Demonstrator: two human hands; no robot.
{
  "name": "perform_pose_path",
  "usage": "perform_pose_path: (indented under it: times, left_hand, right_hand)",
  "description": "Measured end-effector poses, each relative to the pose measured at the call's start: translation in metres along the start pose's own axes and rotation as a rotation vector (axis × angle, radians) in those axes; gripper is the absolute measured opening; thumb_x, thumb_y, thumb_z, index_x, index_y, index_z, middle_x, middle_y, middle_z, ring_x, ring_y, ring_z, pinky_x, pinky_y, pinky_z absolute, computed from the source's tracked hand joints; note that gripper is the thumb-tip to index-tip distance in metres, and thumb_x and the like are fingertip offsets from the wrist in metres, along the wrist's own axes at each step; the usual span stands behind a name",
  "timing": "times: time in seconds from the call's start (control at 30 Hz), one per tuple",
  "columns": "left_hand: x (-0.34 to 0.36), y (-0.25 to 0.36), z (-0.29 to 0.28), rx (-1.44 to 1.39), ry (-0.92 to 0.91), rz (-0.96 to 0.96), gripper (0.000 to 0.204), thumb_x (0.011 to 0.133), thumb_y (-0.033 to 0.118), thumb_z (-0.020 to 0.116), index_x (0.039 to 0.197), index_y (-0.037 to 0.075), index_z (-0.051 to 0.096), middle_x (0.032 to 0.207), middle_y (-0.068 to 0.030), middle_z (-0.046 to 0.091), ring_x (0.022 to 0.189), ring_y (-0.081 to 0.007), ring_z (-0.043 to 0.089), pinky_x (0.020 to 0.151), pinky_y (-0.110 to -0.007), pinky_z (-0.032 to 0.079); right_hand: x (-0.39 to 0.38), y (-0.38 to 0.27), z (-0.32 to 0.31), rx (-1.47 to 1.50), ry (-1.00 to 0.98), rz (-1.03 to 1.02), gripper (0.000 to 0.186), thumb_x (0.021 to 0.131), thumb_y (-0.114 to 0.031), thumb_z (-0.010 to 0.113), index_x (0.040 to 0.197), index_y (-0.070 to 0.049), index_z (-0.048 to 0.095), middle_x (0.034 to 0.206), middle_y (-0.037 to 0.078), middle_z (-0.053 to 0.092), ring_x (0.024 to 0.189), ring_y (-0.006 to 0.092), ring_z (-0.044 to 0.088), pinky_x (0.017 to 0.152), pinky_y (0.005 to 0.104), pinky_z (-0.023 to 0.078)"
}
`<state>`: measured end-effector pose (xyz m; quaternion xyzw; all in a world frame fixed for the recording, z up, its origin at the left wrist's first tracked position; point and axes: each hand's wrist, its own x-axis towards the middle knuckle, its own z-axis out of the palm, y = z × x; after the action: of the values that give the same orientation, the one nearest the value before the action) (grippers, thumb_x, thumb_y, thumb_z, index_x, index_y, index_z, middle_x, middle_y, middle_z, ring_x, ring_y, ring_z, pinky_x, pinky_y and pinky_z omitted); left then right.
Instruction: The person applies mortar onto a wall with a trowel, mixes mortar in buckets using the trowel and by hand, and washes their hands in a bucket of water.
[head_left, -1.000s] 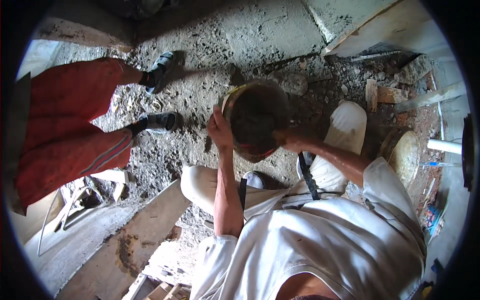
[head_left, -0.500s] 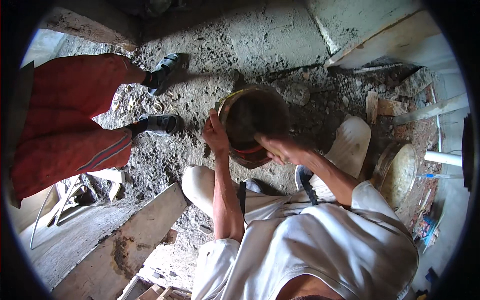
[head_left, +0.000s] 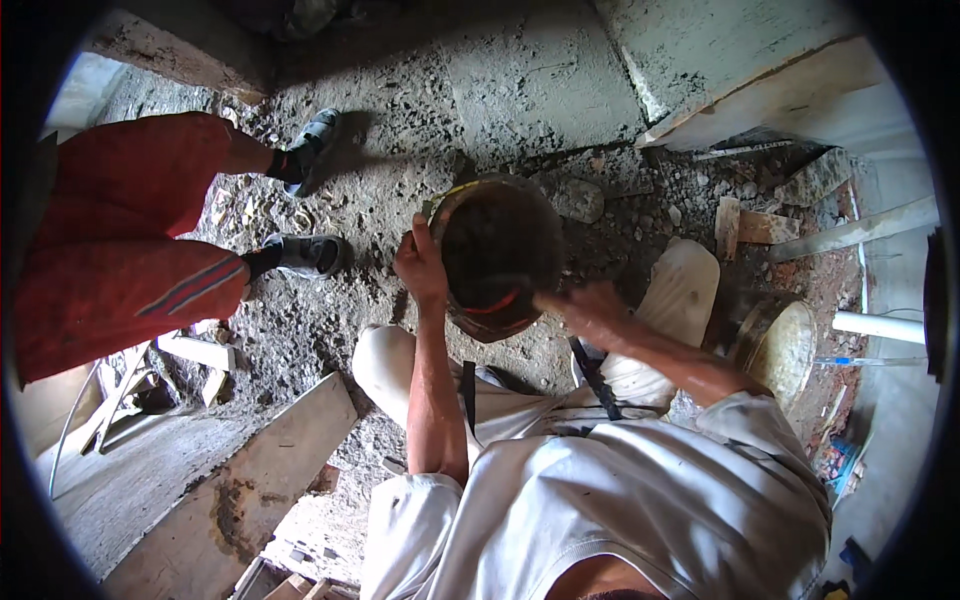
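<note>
A round, dark, dirt-stained bucket (head_left: 460,309) stands tilted in front of my knees, its mouth facing up toward me. Its inside is deep in shadow, with a red patch showing near the lower wall. My left hand (head_left: 422,265) is closed on the bucket's left rim, thumb up along the edge. At the lower right rim is my right hand (head_left: 590,312), fingers curled and slightly blurred. What it grips, if anything, cannot be made out.
A person in red trousers (head_left: 130,270) stands on the rubble floor at left. A round pale-topped container (head_left: 783,352) sits by my right knee. Wood offcuts (head_left: 728,228) lie at right, and a long board (head_left: 260,475) lies at lower left. A white pipe (head_left: 878,327) juts in.
My right hand has drawn back from the bucket's mouth to its right rim. My left hand keeps its hold. The whole view has shifted slightly.
</note>
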<state>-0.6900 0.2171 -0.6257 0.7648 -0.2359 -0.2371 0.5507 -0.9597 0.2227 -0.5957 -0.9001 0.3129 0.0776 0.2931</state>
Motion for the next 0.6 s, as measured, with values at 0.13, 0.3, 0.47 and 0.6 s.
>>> perform_pose_path:
  times: [0.13, 0.3, 0.47, 0.6]
  left_hand:
    - [-0.014, 0.035, 0.018, 0.076, -0.047, 0.058, 0.055, 0.092, 0.045, 0.052, 0.059, 0.001, 0.052, 0.048, 0.0018, 0.040, 0.049, -0.0077, 0.033, 0.044, -0.029, 0.026]
    - [-0.011, 0.041, 0.018, 0.079, -0.023, 0.015, 0.059, 0.092, 0.048, 0.049, 0.062, -0.003, 0.052, 0.050, -0.0018, 0.036, 0.053, -0.0119, 0.031, 0.047, -0.035, 0.028]
    - [-0.011, 0.031, -0.004, 0.044, -0.023, 0.034, 0.058, 0.092, 0.046, 0.049, 0.060, -0.002, 0.052, 0.050, 0.0004, 0.037, 0.053, -0.0108, 0.031, 0.047, -0.034, 0.026]
    - [-0.017, 0.024, 0.004, 0.091, -0.025, 0.073, 0.055, 0.093, 0.045, 0.050, 0.063, -0.001, 0.055, 0.051, 0.0016, 0.040, 0.053, -0.0095, 0.033, 0.047, -0.032, 0.027]
  right_hand:
    - [0.041, 0.057, 0.010, -0.347, 0.345, 0.119, 0.038, 0.089, -0.021, 0.049, 0.127, -0.018, 0.047, 0.091, 0.015, 0.061, 0.071, 0.0300, 0.062, 0.053, 0.0402, 0.046]
    - [0.028, 0.019, 0.071, -0.226, 0.051, 0.184, 0.045, 0.085, -0.012, 0.048, 0.130, -0.014, 0.043, 0.094, 0.016, 0.060, 0.079, 0.0312, 0.063, 0.061, 0.0426, 0.049]
    - [-0.009, -0.049, -0.021, -0.226, -0.171, 0.087, 0.048, 0.082, -0.011, 0.052, 0.130, -0.009, 0.045, 0.091, 0.016, 0.062, 0.076, 0.0285, 0.064, 0.059, 0.0435, 0.050]
    - [0.017, -0.031, -0.075, -0.412, 0.130, -0.009, 0.051, 0.083, -0.008, 0.050, 0.133, -0.011, 0.044, 0.088, 0.014, 0.063, 0.070, 0.0245, 0.064, 0.056, 0.0420, 0.050]
